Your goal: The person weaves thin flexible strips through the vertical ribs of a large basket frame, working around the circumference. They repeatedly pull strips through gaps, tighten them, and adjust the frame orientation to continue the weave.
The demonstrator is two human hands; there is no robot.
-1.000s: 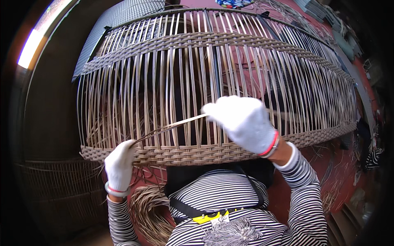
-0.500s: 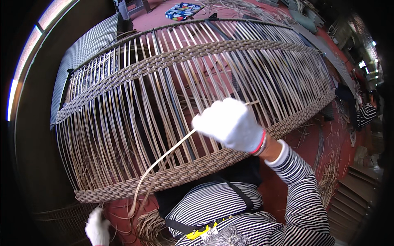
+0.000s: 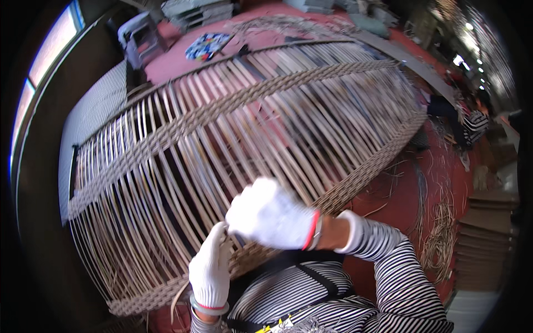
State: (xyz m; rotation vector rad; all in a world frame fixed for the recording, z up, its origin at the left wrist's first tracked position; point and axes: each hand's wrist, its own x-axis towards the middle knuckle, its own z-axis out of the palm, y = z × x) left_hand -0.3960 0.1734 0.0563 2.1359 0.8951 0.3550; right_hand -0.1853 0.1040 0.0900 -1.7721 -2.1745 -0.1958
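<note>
A large woven rattan frame [image 3: 233,139] with many upright strands and two woven bands stands in front of me, tilted. My right hand [image 3: 275,213] in a white glove is closed in a fist at the lower woven band [image 3: 355,177], apparently on a strand that its fingers hide. My left hand [image 3: 211,272], also gloved, rests against the same band just below and left of it, fingers pressed to the weave. A loose strand end [image 3: 176,297] hangs under the band near my left hand.
Red floor with loose rattan strands [image 3: 438,233] on the right. Another person in a striped top [image 3: 474,125] sits at the far right. A grey plastic stool [image 3: 139,39] and a patterned cloth [image 3: 206,45] lie beyond the frame. Stacked boards [image 3: 488,233] at right.
My left hand rose from low at the left edge to the woven band beside my right hand. The right hand came down and left. The long strand no longer stretches between them.
</note>
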